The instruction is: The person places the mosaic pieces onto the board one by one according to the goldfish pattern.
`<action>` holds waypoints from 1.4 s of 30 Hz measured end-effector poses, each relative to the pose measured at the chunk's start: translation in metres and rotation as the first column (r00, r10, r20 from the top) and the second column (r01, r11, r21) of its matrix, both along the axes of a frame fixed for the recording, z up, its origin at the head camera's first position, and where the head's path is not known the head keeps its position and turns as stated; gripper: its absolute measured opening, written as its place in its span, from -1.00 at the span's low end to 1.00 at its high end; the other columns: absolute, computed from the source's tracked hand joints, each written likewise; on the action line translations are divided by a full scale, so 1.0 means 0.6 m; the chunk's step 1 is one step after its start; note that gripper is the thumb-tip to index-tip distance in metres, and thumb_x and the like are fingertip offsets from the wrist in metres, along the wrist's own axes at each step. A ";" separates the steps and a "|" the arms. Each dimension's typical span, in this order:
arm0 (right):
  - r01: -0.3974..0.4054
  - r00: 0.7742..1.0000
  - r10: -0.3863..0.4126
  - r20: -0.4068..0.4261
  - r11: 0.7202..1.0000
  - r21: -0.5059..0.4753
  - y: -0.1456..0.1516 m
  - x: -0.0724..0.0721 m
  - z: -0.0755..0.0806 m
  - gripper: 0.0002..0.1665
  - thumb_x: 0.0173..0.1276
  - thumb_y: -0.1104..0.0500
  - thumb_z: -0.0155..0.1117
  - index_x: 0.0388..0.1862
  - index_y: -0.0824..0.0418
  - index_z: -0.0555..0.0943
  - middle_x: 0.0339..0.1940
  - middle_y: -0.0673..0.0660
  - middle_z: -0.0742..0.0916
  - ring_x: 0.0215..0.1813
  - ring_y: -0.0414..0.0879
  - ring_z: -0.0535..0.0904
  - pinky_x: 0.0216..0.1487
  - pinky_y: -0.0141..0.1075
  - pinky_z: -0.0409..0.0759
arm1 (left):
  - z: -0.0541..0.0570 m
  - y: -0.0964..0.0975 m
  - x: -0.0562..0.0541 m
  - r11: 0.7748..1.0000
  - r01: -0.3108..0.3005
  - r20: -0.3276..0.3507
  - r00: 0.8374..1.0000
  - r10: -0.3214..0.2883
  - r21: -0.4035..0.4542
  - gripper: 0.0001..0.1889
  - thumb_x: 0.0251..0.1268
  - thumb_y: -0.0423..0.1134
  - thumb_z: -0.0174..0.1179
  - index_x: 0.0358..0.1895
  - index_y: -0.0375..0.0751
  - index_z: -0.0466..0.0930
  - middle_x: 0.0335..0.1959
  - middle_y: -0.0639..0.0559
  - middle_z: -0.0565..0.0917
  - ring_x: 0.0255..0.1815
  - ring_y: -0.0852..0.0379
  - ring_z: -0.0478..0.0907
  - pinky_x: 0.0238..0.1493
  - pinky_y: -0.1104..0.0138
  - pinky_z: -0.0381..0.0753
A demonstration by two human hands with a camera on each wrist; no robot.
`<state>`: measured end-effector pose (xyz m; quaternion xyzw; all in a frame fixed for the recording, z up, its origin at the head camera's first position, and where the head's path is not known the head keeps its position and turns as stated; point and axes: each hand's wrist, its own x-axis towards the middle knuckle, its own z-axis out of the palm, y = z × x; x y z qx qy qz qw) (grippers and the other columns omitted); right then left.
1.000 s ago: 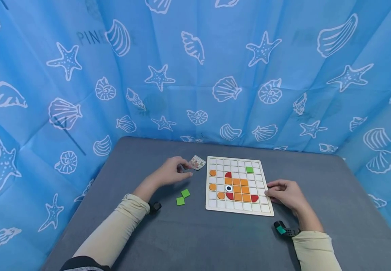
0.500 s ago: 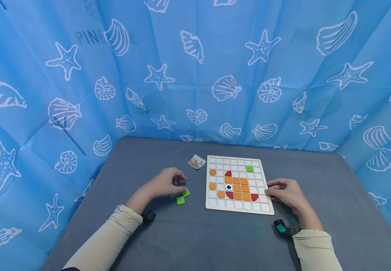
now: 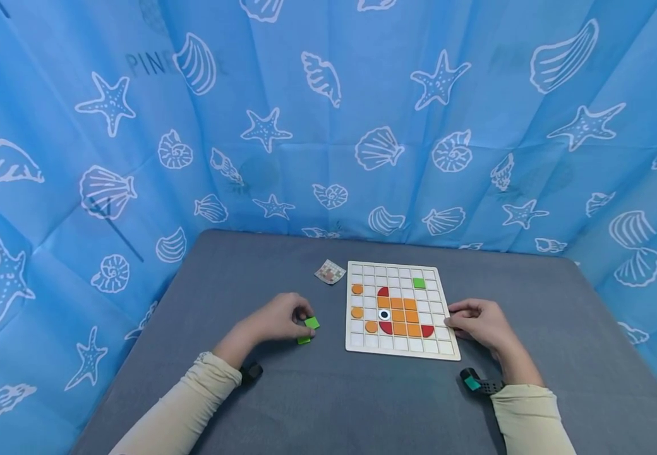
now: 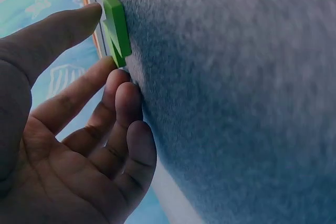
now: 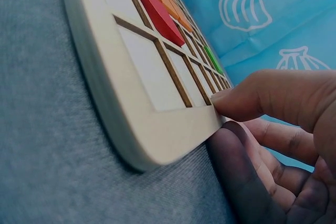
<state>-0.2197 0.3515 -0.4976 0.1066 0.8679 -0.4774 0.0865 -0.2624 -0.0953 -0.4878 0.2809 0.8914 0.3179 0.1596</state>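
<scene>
Two small green square tiles lie on the table left of the board. My left hand [image 3: 280, 319] has its thumb and index finger at opposite edges of the farther green tile [image 3: 312, 323]. The nearer green tile [image 3: 304, 340] is partly hidden under the thumb; both tiles overlap in the left wrist view. My right hand [image 3: 481, 323] pinches the right edge of a wooden grid board [image 3: 403, 355], thumb on the rim and a finger against its side. On the board, orange squares [image 3: 404, 318], red quarter-round pieces [image 5: 160, 17] and an eye tile [image 3: 384, 315] form a fish.
Several orange round pieces [image 3: 357, 313] sit in the board's left cells, and one green tile [image 3: 419, 283] near its upper right. A small patterned card [image 3: 330, 272] lies beyond my left hand. A blue shell-print curtain [image 3: 328, 126] rises behind the grey table [image 3: 362, 411].
My left hand has left the patterned card and come down toward me to the loose green tiles, its thumb and index closing at the farther one. The right hand stays at the board's edge.
</scene>
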 end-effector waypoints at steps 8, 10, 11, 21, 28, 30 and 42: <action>0.003 1.000 -0.003 0.002 1.000 -0.010 -0.001 0.000 0.002 -0.45 0.38 0.25 0.48 0.25 0.51 0.60 -0.26 0.10 0.81 -0.27 -0.20 0.72 -0.25 -0.31 0.78 | -0.004 0.011 0.004 1.000 -0.013 0.001 1.000 0.013 -0.018 -0.77 0.27 -0.21 0.53 -0.07 -0.16 0.79 -0.20 0.07 0.66 -0.20 0.18 0.56 -0.13 0.24 0.60; -0.004 1.000 0.004 0.000 1.000 -0.011 0.000 0.001 0.002 -0.44 0.38 0.25 0.48 0.25 0.53 0.60 -0.26 0.11 0.81 -0.26 -0.20 0.72 -0.25 -0.31 0.78 | -0.005 0.014 0.003 1.000 -0.013 -0.003 1.000 0.013 -0.025 -0.79 0.27 -0.21 0.53 -0.08 -0.14 0.79 -0.21 0.07 0.66 -0.20 0.19 0.56 -0.12 0.23 0.60; -0.003 1.000 0.003 -0.001 1.000 -0.012 0.000 0.001 0.002 -0.45 0.38 0.25 0.48 0.25 0.52 0.60 -0.25 0.11 0.80 -0.27 -0.21 0.72 -0.25 -0.31 0.78 | -0.006 0.016 0.003 1.000 -0.011 -0.007 1.000 0.011 -0.026 -0.80 0.27 -0.22 0.52 -0.08 -0.14 0.79 -0.22 0.07 0.66 -0.20 0.18 0.56 -0.13 0.23 0.60; -0.014 1.000 0.014 0.004 1.000 -0.028 0.003 0.002 0.000 -0.43 0.39 0.24 0.48 0.27 0.53 0.59 -0.24 0.12 0.80 -0.25 -0.21 0.73 -0.22 -0.29 0.79 | -0.006 0.039 -0.005 0.999 0.015 -0.015 1.000 -0.016 -0.048 -0.82 0.33 -0.19 0.48 -0.08 -0.10 0.78 -0.20 0.08 0.67 -0.22 0.20 0.56 -0.12 0.22 0.61; -0.007 1.000 0.007 -0.004 1.000 -0.014 0.000 0.000 0.002 -0.43 0.39 0.24 0.48 0.27 0.52 0.59 -0.23 0.13 0.81 -0.25 -0.20 0.73 -0.23 -0.30 0.79 | -0.001 0.060 -0.018 0.999 0.028 -0.039 0.999 -0.029 -0.029 -0.84 0.35 -0.17 0.46 -0.10 -0.09 0.78 -0.22 0.07 0.69 -0.25 0.18 0.56 -0.14 0.24 0.60; -0.008 1.000 0.008 -0.010 1.000 -0.007 0.000 -0.001 0.002 -0.43 0.38 0.24 0.48 0.27 0.52 0.59 -0.22 0.15 0.81 -0.24 -0.20 0.73 -0.22 -0.30 0.79 | 0.004 0.069 -0.023 0.999 0.036 -0.045 0.998 -0.036 -0.018 -0.86 0.35 -0.18 0.45 -0.10 -0.09 0.78 -0.23 0.07 0.69 -0.26 0.18 0.56 -0.13 0.23 0.60; -0.009 1.000 0.009 0.001 1.000 -0.014 0.001 0.000 0.002 -0.43 0.39 0.26 0.48 0.27 0.53 0.58 -0.24 0.13 0.81 -0.24 -0.20 0.73 -0.22 -0.29 0.79 | 0.034 0.163 -0.045 0.994 0.096 -0.087 0.992 -0.092 0.052 -0.80 0.34 -0.15 0.46 -0.06 -0.10 0.80 -0.24 0.10 0.71 -0.28 0.24 0.56 -0.04 0.25 0.59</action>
